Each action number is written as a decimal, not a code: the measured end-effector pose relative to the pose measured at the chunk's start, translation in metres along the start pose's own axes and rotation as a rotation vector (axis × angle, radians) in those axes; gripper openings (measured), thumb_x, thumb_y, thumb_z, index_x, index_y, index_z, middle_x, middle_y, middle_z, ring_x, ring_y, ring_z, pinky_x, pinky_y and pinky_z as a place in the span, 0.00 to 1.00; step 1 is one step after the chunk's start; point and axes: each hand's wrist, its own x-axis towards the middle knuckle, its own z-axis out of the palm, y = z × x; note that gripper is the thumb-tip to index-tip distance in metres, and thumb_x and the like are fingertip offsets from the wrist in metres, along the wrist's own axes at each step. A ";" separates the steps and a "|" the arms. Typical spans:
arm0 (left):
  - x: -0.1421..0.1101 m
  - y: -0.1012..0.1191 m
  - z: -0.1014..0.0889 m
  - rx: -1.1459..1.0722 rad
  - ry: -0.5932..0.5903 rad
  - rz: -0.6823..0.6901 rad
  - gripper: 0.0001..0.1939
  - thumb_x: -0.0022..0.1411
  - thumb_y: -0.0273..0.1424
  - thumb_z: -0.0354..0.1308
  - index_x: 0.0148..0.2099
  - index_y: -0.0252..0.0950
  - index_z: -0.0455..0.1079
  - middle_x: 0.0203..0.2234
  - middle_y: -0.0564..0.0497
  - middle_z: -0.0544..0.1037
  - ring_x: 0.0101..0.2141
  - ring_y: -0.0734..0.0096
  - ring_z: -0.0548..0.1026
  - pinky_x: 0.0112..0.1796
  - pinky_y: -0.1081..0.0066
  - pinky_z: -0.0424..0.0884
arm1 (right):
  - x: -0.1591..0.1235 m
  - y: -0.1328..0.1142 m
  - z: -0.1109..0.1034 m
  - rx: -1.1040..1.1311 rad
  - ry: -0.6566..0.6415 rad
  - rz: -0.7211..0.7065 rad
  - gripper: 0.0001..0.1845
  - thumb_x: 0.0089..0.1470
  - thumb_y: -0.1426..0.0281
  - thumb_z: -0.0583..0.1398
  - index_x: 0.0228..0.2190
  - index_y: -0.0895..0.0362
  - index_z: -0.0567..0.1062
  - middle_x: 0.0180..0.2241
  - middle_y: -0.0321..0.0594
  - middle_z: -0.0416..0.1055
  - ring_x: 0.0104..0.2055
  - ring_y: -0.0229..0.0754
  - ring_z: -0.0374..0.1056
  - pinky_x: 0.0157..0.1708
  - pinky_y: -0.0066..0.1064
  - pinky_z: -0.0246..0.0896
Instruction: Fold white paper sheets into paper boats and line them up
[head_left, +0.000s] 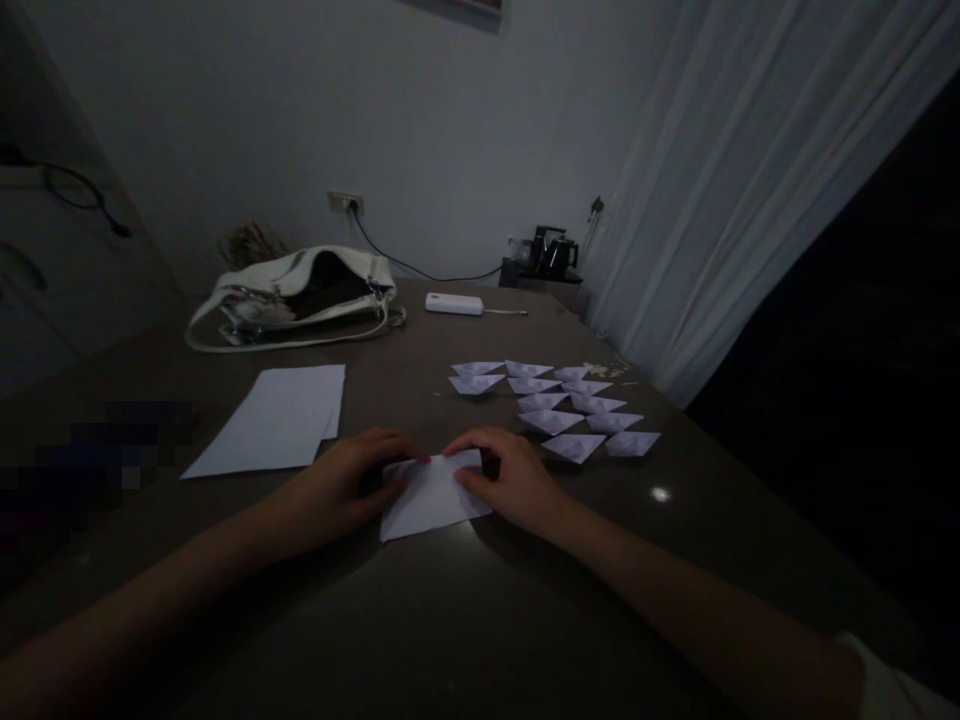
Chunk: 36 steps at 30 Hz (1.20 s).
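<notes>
A folded sheet of white paper [427,505] lies on the dark table in front of me, between my two hands. My left hand [356,480] grips its left side, thumb on the face and fingers at the far edge. On the right side, my right hand [514,480] pinches the paper the same way, with the thumb on top and the fingertips along the far edge. The fingertips of both hands almost meet at the middle of that edge. Several folded white paper boats [551,421] stand in rows just beyond my right hand. A stack of plain white paper sheets [277,415] lies beyond my left forearm.
A white handbag [300,265] sits open at the table's far left. A white power bank [454,304] with a short cable lies at the back. Small paper scraps [606,370] are near the right edge. An electric kettle [559,256] stands on a dark stand behind, beside a white curtain [660,200].
</notes>
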 end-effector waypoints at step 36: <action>-0.001 -0.005 0.003 0.025 0.004 0.025 0.15 0.62 0.30 0.49 0.50 0.40 0.67 0.44 0.47 0.72 0.41 0.64 0.72 0.41 0.66 0.70 | -0.001 0.000 0.001 -0.057 -0.002 0.000 0.15 0.45 0.78 0.61 0.37 0.55 0.75 0.35 0.36 0.72 0.37 0.38 0.64 0.37 0.31 0.58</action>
